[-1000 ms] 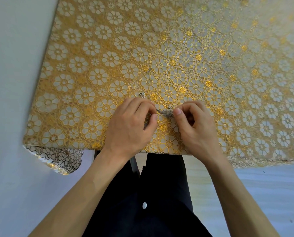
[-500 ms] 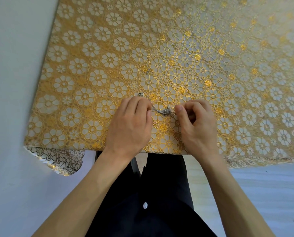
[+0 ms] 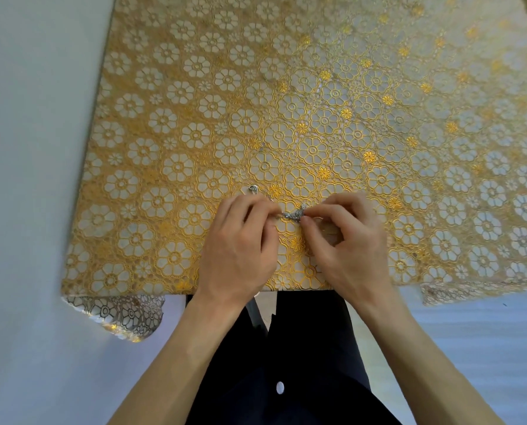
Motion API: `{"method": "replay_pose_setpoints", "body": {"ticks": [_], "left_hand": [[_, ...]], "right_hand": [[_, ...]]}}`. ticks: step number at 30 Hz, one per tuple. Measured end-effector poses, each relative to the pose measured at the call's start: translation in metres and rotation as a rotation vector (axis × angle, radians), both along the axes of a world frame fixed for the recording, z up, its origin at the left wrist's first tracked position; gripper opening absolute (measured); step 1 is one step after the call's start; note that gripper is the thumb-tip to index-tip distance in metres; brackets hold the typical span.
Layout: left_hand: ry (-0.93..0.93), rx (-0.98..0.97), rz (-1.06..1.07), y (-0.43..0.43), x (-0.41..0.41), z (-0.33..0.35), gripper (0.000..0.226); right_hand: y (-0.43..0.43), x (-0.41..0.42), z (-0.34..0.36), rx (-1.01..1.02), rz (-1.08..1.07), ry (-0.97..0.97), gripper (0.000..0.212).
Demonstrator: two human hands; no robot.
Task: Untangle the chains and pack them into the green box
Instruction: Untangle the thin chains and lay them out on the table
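Note:
A small knot of silver chains lies on the table near its front edge, between my two hands. My left hand pinches the knot's left side with curled fingers. My right hand pinches its right side between thumb and forefinger. A silver clasp end of a chain pokes out just beyond my left hand's fingertips. No green box is in view.
The table wears a gold floral lace cloth that hangs over the near left corner. A pale wall runs along the left. My dark clothing and a pale floor lie below the front edge.
My hands stay on the knot. My right hand's fingers have shifted slightly, working at the tangle, and the view has dipped a little.

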State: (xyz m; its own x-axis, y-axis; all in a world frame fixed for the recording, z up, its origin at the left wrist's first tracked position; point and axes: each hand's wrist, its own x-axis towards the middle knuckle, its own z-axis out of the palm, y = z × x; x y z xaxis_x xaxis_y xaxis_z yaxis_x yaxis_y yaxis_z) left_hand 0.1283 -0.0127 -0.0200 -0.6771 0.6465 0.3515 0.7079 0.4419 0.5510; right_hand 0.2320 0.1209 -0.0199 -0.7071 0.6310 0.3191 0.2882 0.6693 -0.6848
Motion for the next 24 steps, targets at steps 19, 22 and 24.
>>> {"method": "replay_pose_setpoints", "body": {"ticks": [19, 22, 24], "left_hand": [[-0.114, -0.072, -0.153, 0.017, -0.018, 0.013, 0.014], [-0.195, -0.021, -0.131, 0.013, -0.017, 0.010, 0.010], [-0.211, -0.009, -0.109, 0.013, -0.016, 0.010, 0.009]], "right_hand": [[0.000, 0.001, -0.002, -0.040, 0.036, -0.071, 0.012], [-0.001, 0.001, -0.003, -0.008, 0.030, -0.081, 0.012], [-0.001, 0.001, -0.003, -0.006, 0.029, -0.085, 0.013]]}}
